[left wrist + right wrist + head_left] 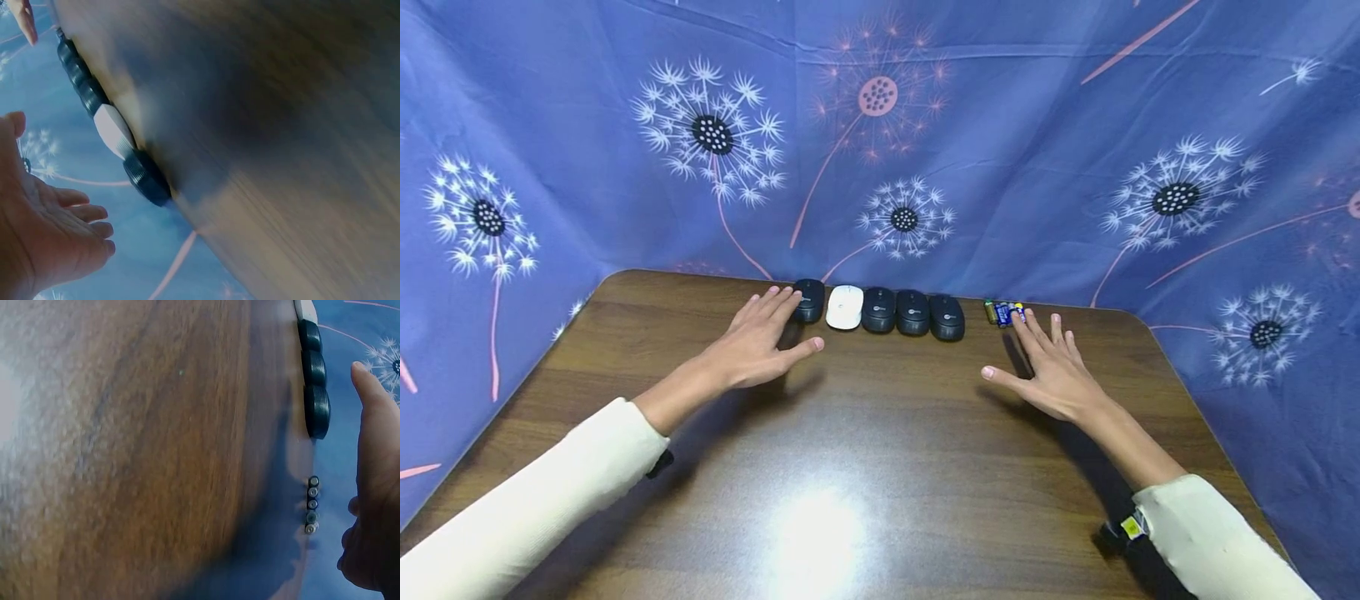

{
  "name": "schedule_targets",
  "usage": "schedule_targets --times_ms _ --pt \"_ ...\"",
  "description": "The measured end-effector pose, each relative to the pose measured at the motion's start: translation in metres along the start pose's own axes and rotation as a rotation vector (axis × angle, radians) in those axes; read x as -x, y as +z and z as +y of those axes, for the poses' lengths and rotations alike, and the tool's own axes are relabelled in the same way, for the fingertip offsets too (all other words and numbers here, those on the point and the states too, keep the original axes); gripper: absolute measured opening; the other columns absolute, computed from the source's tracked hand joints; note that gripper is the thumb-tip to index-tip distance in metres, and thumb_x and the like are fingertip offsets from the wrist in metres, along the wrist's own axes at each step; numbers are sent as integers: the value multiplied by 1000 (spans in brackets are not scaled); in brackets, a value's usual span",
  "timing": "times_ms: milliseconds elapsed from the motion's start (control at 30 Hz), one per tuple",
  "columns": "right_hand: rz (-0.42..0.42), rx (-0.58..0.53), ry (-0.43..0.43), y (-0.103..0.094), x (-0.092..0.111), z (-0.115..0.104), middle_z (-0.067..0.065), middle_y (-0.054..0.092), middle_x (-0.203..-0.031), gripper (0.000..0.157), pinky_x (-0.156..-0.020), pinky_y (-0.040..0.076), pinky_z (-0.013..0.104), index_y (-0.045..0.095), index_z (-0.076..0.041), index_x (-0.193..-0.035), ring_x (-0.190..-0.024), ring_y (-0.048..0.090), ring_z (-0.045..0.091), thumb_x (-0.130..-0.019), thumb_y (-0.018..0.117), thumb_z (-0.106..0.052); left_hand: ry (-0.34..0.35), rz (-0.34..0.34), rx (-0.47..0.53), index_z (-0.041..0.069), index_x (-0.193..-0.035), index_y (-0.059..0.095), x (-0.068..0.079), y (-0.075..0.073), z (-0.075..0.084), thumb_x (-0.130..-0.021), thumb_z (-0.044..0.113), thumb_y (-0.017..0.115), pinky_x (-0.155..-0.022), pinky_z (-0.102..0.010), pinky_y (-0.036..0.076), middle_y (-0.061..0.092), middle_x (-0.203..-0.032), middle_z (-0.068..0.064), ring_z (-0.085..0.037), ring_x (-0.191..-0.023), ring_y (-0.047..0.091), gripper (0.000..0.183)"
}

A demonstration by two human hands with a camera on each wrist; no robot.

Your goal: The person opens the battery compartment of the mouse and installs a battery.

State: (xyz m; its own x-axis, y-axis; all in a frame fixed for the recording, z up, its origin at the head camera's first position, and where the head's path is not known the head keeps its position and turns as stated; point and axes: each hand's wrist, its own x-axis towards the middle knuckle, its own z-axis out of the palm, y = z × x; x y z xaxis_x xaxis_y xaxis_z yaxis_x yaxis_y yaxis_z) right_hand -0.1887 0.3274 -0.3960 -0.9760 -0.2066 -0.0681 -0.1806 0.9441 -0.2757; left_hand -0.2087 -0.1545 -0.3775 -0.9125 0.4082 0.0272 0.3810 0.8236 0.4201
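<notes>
Several computer mice stand in a row along the table's back edge: a black mouse (809, 302) at the left end, a white mouse (845, 307) beside it, then more black ones up to the right-end mouse (947, 318). My left hand (758, 340), fingers spread, hovers over the table with its fingertips close to the left-end mouse. To the right of the row lies a small line of batteries (1002, 313), which the right wrist view shows end-on (312, 504). My right hand (1054, 372) hovers with spread fingers, its index fingertip overlapping the batteries in the head view. Both hands hold nothing.
The brown wooden table (887, 417) has rounded back corners. A blue curtain (1000, 150) with dandelion prints hangs right behind and beside it. Bright light reflects off the table's front middle. Dark wrist straps (1123, 531) show at the sleeves.
</notes>
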Motion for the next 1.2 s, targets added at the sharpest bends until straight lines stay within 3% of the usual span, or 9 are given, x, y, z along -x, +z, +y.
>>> schedule_targets --times_ms 233,633,1200 --pt "5 -22 -45 3 -4 -6 21 3 -190 114 -141 4 79 7 -16 -183 -173 -9 57 -104 61 -77 35 -12 49 0 -179 21 -10 9 18 -116 59 49 -149 -57 7 18 -188 -23 -43 -177 14 91" --pt "-1 -71 -102 12 -10 -11 21 7 -190 105 -143 9 75 10 -16 -183 -176 -3 51 -108 57 -73 107 -32 62 -1 -178 24 -26 27 47 -120 50 39 -149 -57 10 24 -186 -25 -42 -177 16 79" --pt "-16 -36 -137 13 -16 -20 17 7 -191 103 -144 10 72 15 -9 -182 -177 1 47 -110 55 -71 155 -83 34 -1 -178 24 -39 44 68 -120 47 34 -149 -52 11 22 -188 -23 -40 -177 17 76"
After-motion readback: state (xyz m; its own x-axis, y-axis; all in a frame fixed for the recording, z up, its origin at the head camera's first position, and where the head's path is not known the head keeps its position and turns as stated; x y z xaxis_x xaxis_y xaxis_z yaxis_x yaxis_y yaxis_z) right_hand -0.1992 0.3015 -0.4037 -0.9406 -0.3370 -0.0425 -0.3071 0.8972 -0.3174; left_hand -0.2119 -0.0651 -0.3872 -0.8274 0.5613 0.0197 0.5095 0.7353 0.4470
